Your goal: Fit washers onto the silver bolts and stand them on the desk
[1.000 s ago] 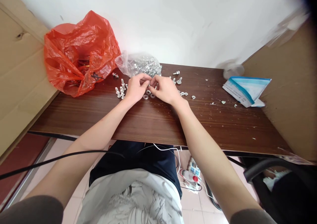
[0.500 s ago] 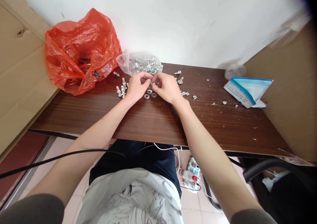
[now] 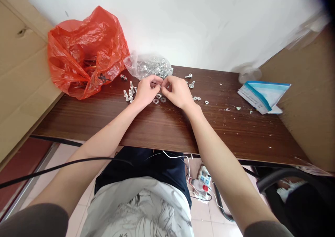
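My left hand (image 3: 147, 90) and my right hand (image 3: 177, 91) meet fingertip to fingertip above the table. Both are closed in a pinch on something small between them; the fingers hide nearly all of it. Flat washers (image 3: 156, 101) lie on the wood just below the fingertips. Beside my left hand stand several bolts (image 3: 126, 95) with their shanks up. To the right of my right hand are several hex nuts (image 3: 199, 98), with a bolt with a washer (image 3: 192, 84) and another bolt (image 3: 188, 76) farther back.
A clear plastic bag (image 3: 154, 67) of metal hardware lies behind my hands. At the left sits a red plastic bag (image 3: 86, 55). A blue-and-white packet (image 3: 261, 95) and a clear plastic cup (image 3: 248, 74) are at the right. Cardboard (image 3: 23, 62) flanks the table (image 3: 162, 128).
Both hands stay together in nearly the same spot, with the fingertips slightly shifted. A bit of metal visible between them earlier is now mostly covered. The view has shifted slightly.
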Demonstrator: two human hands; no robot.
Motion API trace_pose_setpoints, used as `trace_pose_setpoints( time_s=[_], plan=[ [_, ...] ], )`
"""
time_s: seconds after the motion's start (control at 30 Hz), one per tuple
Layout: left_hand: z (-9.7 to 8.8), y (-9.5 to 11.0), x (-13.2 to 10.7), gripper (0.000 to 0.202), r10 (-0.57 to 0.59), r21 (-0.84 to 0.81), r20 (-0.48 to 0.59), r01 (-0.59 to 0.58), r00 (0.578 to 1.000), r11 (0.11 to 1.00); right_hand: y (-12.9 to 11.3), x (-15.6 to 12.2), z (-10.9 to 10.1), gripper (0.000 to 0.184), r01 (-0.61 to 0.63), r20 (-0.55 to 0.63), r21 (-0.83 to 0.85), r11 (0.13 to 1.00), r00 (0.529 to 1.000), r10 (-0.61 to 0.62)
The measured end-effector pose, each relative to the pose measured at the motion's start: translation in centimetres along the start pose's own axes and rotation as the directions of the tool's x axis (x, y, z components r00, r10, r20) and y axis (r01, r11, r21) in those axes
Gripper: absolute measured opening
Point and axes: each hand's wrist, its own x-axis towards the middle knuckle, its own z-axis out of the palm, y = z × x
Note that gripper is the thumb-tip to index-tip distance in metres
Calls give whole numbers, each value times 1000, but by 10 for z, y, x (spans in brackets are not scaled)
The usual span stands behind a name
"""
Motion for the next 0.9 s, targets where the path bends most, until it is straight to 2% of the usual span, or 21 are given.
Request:
trace_pose_setpoints(
  time_s=[0.4, 0.67, 0.9],
  plan=[
    [3, -5, 1, 21, -5, 14, 1, 5, 1000, 1000, 5, 0, 3, 10, -55, 95, -4, 998, 994, 55],
    [4, -8, 0, 19, 35, 15, 35, -36, 999, 999, 11, 1, 0, 13, -23, 119, 6, 1000, 993, 22],
    [3, -5, 0, 18, 27, 45, 22, -28, 999, 999, 7, 2, 0, 9, -54, 141, -11, 998, 988, 55]
  ],
)
